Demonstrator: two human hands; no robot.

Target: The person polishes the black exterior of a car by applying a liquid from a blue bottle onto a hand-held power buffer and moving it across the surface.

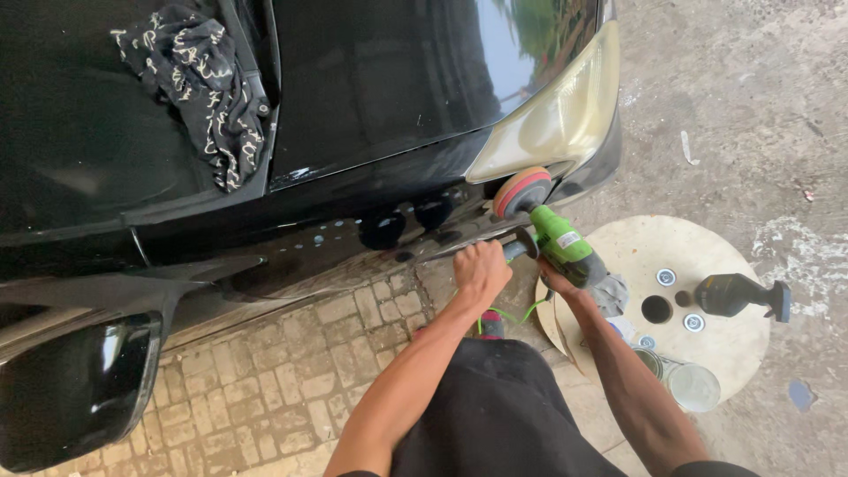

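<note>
My left hand (481, 269) grips the black side handle of a green power polisher (564, 244). Under the rear of the tool's body, my right hand (558, 284) holds it up. The polisher's round pad (521, 191), orange and pink at the rim, rests against the black car (371, 79) just below the yellowed headlight (556, 115), at the front corner of the fender. Both my arms reach forward from the bottom of the view, over my dark clothing.
A round wooden board (707, 256) lies on the concrete at the right, carrying a dark power tool (738, 294), small discs and a round tin (693, 386). A black patterned cloth (199, 79) lies by the windscreen. The side mirror (71, 389) juts out over brick paving (283, 389).
</note>
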